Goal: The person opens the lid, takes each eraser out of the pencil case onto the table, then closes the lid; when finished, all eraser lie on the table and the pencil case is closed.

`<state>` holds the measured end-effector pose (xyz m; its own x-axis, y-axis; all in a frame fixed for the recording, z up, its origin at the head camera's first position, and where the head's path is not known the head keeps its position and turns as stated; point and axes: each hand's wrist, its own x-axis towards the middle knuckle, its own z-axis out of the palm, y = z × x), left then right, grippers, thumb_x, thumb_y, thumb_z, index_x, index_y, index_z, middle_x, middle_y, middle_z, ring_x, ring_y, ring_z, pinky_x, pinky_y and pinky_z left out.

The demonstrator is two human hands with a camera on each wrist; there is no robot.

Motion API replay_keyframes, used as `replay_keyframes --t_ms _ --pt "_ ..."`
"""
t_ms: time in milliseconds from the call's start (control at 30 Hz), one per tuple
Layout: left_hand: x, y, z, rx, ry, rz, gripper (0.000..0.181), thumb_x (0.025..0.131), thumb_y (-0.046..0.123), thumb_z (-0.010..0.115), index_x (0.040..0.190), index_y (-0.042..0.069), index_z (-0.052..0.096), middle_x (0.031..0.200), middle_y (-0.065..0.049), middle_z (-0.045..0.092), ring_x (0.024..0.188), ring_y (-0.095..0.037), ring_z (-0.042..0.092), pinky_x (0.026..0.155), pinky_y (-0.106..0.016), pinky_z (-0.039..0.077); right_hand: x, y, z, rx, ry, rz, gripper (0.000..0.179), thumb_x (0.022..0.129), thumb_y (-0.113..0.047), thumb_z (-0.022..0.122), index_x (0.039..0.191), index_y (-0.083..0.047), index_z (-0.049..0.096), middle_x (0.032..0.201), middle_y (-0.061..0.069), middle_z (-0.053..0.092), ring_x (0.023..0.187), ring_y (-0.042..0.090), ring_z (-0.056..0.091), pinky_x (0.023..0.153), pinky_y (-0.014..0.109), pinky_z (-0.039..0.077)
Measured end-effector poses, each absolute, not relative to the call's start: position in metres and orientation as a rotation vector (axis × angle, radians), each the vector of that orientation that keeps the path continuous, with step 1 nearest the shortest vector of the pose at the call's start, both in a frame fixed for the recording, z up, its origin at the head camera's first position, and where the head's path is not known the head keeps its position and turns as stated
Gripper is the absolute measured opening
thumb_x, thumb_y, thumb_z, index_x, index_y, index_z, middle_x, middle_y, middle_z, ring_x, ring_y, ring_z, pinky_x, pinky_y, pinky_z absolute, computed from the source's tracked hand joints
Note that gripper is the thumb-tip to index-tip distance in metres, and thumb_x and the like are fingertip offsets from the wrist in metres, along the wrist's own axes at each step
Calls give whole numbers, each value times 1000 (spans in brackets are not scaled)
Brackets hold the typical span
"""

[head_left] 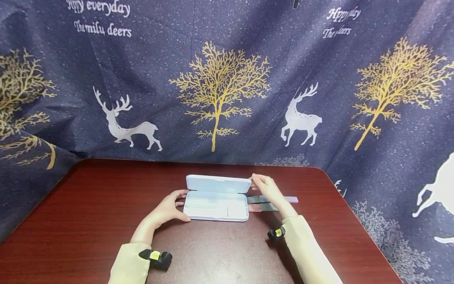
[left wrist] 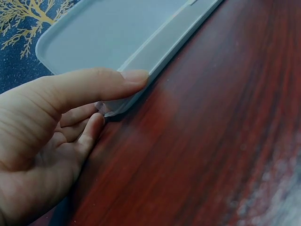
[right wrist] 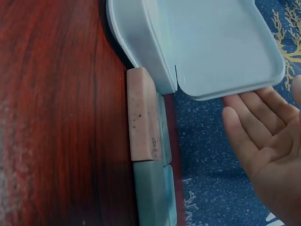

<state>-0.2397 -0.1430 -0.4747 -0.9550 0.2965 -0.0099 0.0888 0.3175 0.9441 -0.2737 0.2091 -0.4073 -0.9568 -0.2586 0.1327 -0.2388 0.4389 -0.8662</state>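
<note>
A pale blue pencil case (head_left: pixel 216 211) lies on the table with its lid (head_left: pixel 218 184) raised. Low dividers show inside it. My left hand (head_left: pixel 166 209) grips the left end of the case, thumb (left wrist: pixel 134 76) over the front edge and fingers round the far side. At the lid's right corner is my right hand (head_left: pixel 269 190); its extended fingers (right wrist: pixel 251 113) touch the back of the lid. Close by the case's right end lie a speckled pink block (right wrist: pixel 141 115) and a grey-green block (right wrist: pixel 150 193), end to end, with other greenish blocks behind them.
A lavender block (head_left: pixel 292 199) sticks out to the right past the right wrist. The reddish-brown table (head_left: pixel 106 189) ends at a dark blue cloth (head_left: pixel 149 79) printed with deer and trees. Each sleeve carries a small black wrist camera (head_left: pixel 161 258).
</note>
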Motion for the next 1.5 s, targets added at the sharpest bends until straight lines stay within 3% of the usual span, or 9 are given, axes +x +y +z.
replay_keyframes --t_ms 133,300,433,567,667,833,967,1133,1500 --pt "-241 -143 -475 357 2383 1708 100 59 -1 88 143 -9 35 137 -30 45 123 -44 52 102 -45 51 -267 213 -403 -580 2638 -1449 36 104 -24 46 112 5 67 111 20 70 103 28 67 94 44 57" --pt "-240 -143 -474 355 2347 1722 103 61 0 88 145 -10 30 139 -31 42 126 -46 49 102 -44 52 -262 217 -403 -677 2605 -1288 33 101 -23 53 119 1 66 118 15 69 109 25 63 97 37 53" --pt "-238 -144 -472 355 2302 1742 106 64 5 88 149 -6 26 146 -30 36 131 -48 44 104 -45 50 -260 219 -408 -678 2527 -1243 40 96 -23 60 127 3 61 126 18 65 113 22 62 99 36 53" --pt "-237 -145 -470 382 2285 1746 105 68 11 87 152 -1 24 151 -27 31 133 -48 41 108 -49 45 -256 218 -413 -616 2366 -1357 51 92 -17 67 134 7 52 129 26 60 104 19 63 87 38 60" --pt "-237 -146 -470 407 2295 1719 100 74 17 84 153 0 23 152 -28 29 134 -48 41 108 -50 45 -253 216 -415 -604 2323 -1396 57 89 -14 70 137 9 49 129 29 58 105 21 63 86 41 60" --pt "-236 -146 -469 390 2332 1664 93 81 26 79 152 2 25 153 -28 29 134 -47 42 105 -47 49 -247 213 -415 -742 2531 -1213 61 84 -16 76 135 7 52 133 23 59 122 35 57 103 50 50" --pt "-235 -145 -468 380 2324 1673 93 79 22 81 151 1 26 152 -28 31 133 -48 42 96 -44 55 -245 210 -416 -783 2634 -1087 64 81 -16 78 136 5 53 136 20 58 129 37 52 109 54 43" --pt "-235 -143 -469 383 2308 1697 96 76 16 83 151 0 26 149 -29 34 133 -48 42 84 -37 60 -247 206 -417 -823 2730 -966 66 77 -15 81 134 5 55 134 20 59 127 38 54 107 52 46" --pt "-236 -139 -468 346 2330 1702 96 71 11 85 148 -1 28 146 -27 38 130 -45 47 92 -39 57 -244 199 -416 -808 2812 -894 66 72 -13 84 131 5 58 131 22 61 123 39 57 103 52 49"
